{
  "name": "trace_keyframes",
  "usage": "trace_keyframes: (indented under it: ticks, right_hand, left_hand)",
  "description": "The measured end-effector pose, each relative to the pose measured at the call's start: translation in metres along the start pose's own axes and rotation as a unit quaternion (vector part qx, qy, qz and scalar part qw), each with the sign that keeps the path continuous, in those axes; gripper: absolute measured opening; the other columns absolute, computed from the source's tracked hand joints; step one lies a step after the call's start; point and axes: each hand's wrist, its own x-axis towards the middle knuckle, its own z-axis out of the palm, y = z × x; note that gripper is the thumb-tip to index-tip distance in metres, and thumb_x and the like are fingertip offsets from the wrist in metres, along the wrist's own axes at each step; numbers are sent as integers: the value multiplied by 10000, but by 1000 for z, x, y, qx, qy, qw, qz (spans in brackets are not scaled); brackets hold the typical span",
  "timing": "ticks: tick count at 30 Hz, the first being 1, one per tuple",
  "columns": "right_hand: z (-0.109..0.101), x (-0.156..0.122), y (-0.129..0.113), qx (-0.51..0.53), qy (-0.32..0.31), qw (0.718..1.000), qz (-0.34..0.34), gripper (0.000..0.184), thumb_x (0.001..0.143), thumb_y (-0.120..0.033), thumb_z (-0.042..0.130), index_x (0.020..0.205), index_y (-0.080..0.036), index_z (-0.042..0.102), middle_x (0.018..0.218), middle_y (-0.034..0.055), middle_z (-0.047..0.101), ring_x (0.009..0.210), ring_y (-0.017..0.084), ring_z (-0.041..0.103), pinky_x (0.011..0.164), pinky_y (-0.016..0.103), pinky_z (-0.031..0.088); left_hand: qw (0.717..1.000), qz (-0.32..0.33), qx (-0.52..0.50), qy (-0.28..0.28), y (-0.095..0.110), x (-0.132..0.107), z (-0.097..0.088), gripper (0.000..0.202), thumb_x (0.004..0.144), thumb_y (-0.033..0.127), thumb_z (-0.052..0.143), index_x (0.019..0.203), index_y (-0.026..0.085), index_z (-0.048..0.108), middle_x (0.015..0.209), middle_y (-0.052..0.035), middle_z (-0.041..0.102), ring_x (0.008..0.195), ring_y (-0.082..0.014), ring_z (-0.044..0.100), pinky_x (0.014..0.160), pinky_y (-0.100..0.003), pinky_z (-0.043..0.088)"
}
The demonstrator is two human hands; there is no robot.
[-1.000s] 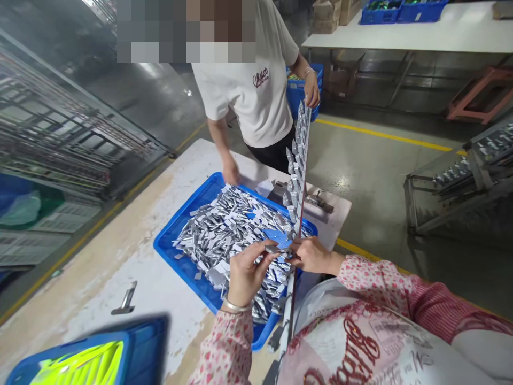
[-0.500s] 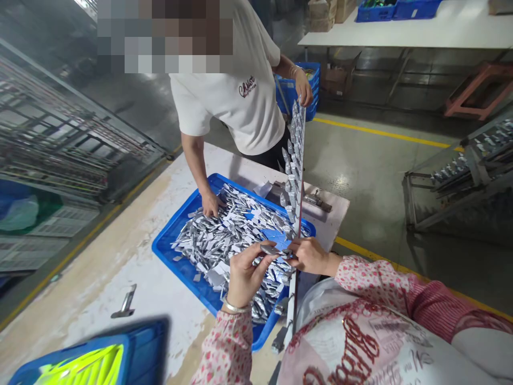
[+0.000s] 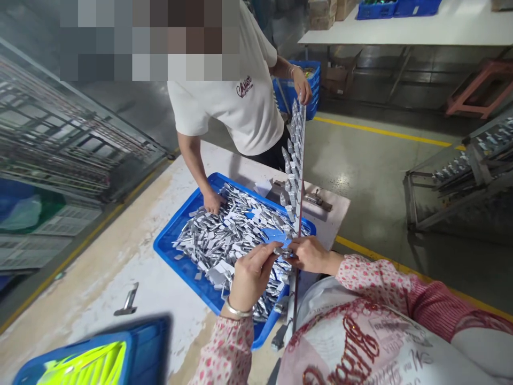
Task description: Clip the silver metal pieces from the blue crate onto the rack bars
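My left hand [image 3: 250, 275] pinches a small silver metal piece [image 3: 278, 250] against a long upright rack strip [image 3: 298, 176] hung with several such pieces. My right hand [image 3: 308, 254] grips that strip at its lower part, fingers closed round it. Both hands hover over the near right corner of a blue tray [image 3: 176, 251] heaped with silver pieces [image 3: 232, 230]. A person in a white T-shirt [image 3: 236, 101] stands across the table, one hand [image 3: 212, 202] in the tray's far side, the other hand [image 3: 302, 85] holding the strip's top.
A metal clip [image 3: 127, 301] lies on the white worn table [image 3: 132, 214]. A second blue tray with yellow-green contents [image 3: 84, 363] sits at the near left. Metal racks [image 3: 460, 171] stand on the floor to the right, and a white table with blue bins [image 3: 401, 27] is behind.
The other person's hand came down into the tray's far side. My left hand moved its silver piece right, up against the strip by my right hand.
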Motion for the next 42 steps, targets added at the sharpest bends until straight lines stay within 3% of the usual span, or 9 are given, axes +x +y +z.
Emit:
trace_keyframes:
  ticks: [3,6,9,12,15,23,30,34,42]
  right_hand:
    - [-5,-3,-3,-6,-16,1000,10,337,913,-444,526,919,-131,653,888,95,684,788,191,644,700,280,458]
    - [-5,-6,0,-1,-21,1000,15,396,910,-509,512,917,-137,651,887,91,681,815,189,650,719,271,454]
    - [-3,-9,6,13,-4,1000,7,406,905,-534,506,933,-152,641,910,72,675,841,178,650,742,258,451]
    - [-4,-12,10,19,9,1000,5,369,911,-514,504,916,-167,628,915,58,666,837,174,644,736,255,451]
    - [-7,-15,9,28,16,999,7,314,920,-467,506,922,-173,616,907,55,653,818,169,634,726,254,455]
    - [-8,-26,7,35,-7,999,31,218,936,-345,488,1033,-170,576,1080,90,622,732,157,622,696,283,488]
    - [0,-33,9,21,6,998,64,222,920,-339,515,1058,-170,559,1034,91,608,761,180,616,666,286,488]
    - [2,-35,7,16,22,997,76,226,918,-320,509,1083,-170,543,1000,91,600,753,183,604,651,283,484]
    - [-2,-34,11,56,23,996,62,190,908,-277,516,1045,-147,542,997,96,596,726,164,604,688,292,494]
  left_hand:
    - [999,-17,-27,-22,-7,-3,1,199,892,155,524,1045,195,646,859,-51,720,764,-138,690,660,-213,537]
    - [988,-117,-95,-40,-40,-17,11,282,901,211,511,1172,177,579,1045,-98,702,950,-171,679,798,-273,554]
    - [950,-289,20,-114,-88,-46,36,328,887,189,492,1211,171,545,1112,-103,674,1008,-165,654,846,-286,540]
    - [920,-341,82,-176,-126,-82,69,367,765,93,594,1124,170,607,1036,-89,686,899,-187,667,850,-331,532]
    - [902,-361,131,-197,-144,-106,98,457,748,48,572,1189,167,585,1157,-121,628,1034,-224,614,935,-359,480]
    - [883,-335,212,-252,-160,-117,131,354,907,161,394,1178,205,617,1214,-162,527,1126,-290,504,914,-444,439]
    - [899,-264,183,-297,-155,-111,131,292,804,299,643,1090,242,651,1231,-91,527,1113,-237,519,936,-347,431]
    - [890,-300,194,-284,-172,-88,136,387,887,291,541,1259,183,527,1239,-117,535,1108,-222,537,903,-359,463]
    - [871,-359,183,-281,-183,-88,125,269,886,319,565,1081,139,603,1117,-88,617,1038,-217,586,873,-419,493]
